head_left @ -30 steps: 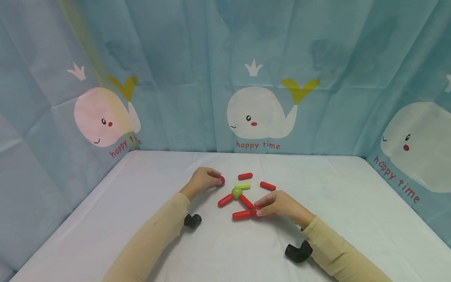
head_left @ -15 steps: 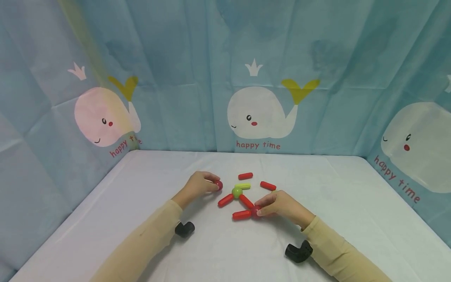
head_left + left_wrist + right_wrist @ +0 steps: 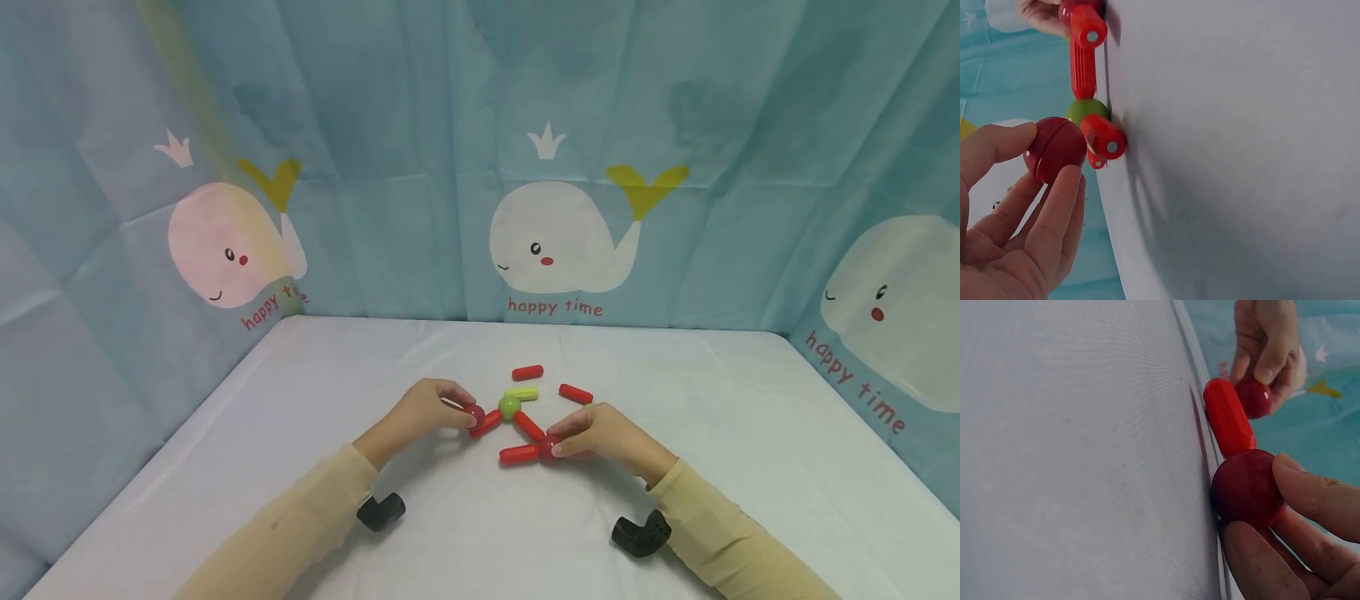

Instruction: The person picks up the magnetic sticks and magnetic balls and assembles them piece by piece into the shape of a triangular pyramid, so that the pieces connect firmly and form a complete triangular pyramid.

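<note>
My left hand pinches a dark red ball between thumb and fingertips. In the head view that ball overlaps the free end of a red rod with a silver disc in its tip. The rod joins a green ball, which also bears a yellow-green rod and a second red rod. That second rod runs to another red ball, gripped by the thumb and fingers of my right hand. A further red rod sticks out leftward from this ball.
Two loose red rods lie farther back on the white table, one behind the right hand. Black curved devices sit at both wrists. Blue whale-print cloth hangs behind and at both sides.
My left hand has brought its red ball toward me, then rightward to the red rod's end. The right hand keeps its hold. The head view has shifted slightly.
</note>
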The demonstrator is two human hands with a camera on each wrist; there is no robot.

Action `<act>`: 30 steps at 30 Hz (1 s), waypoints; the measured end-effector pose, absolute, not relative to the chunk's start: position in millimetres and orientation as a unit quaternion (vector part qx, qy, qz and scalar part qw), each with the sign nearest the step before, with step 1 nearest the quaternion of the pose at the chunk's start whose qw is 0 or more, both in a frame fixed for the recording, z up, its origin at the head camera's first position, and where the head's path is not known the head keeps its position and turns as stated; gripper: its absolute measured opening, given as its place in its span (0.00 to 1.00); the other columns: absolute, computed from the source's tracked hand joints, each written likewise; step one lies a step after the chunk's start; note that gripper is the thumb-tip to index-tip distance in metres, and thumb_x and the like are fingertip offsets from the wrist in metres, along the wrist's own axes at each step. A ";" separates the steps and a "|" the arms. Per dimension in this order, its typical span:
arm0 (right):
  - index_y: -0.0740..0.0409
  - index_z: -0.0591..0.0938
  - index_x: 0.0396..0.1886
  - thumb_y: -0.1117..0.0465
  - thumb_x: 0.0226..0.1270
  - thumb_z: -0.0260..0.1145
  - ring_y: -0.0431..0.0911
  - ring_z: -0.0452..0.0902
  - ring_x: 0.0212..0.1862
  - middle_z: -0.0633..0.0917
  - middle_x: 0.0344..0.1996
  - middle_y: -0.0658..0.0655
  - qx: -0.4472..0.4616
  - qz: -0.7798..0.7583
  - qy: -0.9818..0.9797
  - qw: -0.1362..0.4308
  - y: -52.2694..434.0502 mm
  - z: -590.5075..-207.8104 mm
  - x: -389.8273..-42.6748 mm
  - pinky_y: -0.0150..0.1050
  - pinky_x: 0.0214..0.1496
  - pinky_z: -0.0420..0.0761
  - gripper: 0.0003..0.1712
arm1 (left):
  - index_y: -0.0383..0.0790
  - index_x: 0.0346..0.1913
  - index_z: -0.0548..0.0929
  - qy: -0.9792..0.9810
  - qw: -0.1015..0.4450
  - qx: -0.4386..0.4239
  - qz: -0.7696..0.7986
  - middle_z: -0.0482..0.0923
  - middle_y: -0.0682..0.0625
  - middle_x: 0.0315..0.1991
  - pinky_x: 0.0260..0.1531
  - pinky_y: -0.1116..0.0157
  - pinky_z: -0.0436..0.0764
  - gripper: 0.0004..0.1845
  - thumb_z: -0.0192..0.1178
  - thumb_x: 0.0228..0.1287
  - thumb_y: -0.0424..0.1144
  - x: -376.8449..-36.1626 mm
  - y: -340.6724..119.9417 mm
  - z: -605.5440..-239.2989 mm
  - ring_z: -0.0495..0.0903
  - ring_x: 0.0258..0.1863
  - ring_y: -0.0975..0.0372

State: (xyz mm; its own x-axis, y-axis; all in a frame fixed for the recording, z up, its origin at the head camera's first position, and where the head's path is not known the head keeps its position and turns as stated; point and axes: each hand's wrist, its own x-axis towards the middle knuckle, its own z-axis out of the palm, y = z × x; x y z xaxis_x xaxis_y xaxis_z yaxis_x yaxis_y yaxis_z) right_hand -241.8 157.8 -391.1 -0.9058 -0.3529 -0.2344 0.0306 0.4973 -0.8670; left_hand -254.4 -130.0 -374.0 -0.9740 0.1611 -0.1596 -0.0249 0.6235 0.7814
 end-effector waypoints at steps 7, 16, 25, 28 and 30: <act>0.59 0.88 0.48 0.57 0.58 0.76 0.41 0.83 0.43 0.90 0.43 0.54 -0.103 -0.492 0.842 0.195 157.8 -390.3 -240.3 0.37 0.47 0.84 0.19 | 0.48 0.40 0.89 0.899 0.124 0.045 0.418 0.85 0.55 0.39 0.40 0.62 0.82 0.11 0.75 0.53 0.40 -239.8 -124.5 -372.3 0.80 0.41 0.61; 0.64 0.86 0.50 0.60 0.58 0.75 0.41 0.87 0.42 0.90 0.42 0.57 -0.107 -0.524 0.818 0.211 159.2 -388.7 -240.7 0.38 0.48 0.86 0.20 | 0.47 0.38 0.90 0.907 0.124 0.069 0.397 0.85 0.53 0.34 0.34 0.66 0.79 0.10 0.75 0.51 0.38 -228.3 -118.4 -371.0 0.79 0.37 0.61; 0.64 0.86 0.50 0.60 0.59 0.75 0.42 0.88 0.42 0.91 0.41 0.57 -0.101 -0.526 0.818 0.211 158.5 -388.2 -240.9 0.37 0.48 0.86 0.20 | 0.46 0.37 0.90 0.914 0.136 0.087 0.372 0.85 0.55 0.32 0.33 0.67 0.78 0.10 0.77 0.50 0.40 -221.6 -111.0 -374.3 0.77 0.36 0.61; 0.65 0.86 0.51 0.61 0.59 0.74 0.42 0.88 0.42 0.91 0.41 0.57 -0.102 -0.527 0.817 0.211 158.4 -388.1 -240.7 0.37 0.48 0.86 0.21 | 0.47 0.37 0.90 0.912 0.138 0.088 0.375 0.85 0.55 0.31 0.34 0.67 0.78 0.10 0.77 0.50 0.40 -220.6 -108.8 -373.6 0.77 0.37 0.61; 0.65 0.86 0.51 0.61 0.59 0.74 0.42 0.88 0.42 0.91 0.41 0.57 -0.105 -0.527 0.816 0.211 158.3 -387.9 -240.5 0.38 0.48 0.86 0.21 | 0.47 0.36 0.90 0.912 0.139 0.088 0.377 0.85 0.56 0.30 0.34 0.67 0.77 0.09 0.76 0.50 0.40 -220.3 -107.7 -373.5 0.77 0.36 0.61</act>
State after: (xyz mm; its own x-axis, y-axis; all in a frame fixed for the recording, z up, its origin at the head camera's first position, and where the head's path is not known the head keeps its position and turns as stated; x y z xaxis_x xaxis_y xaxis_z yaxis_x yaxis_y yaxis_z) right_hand -240.5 158.3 -387.9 -0.8889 -0.3937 -0.2343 0.0517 0.4219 -0.9051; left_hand -220.3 -107.7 -373.5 -0.9459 0.2650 -0.1874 0.0553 0.7006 0.7114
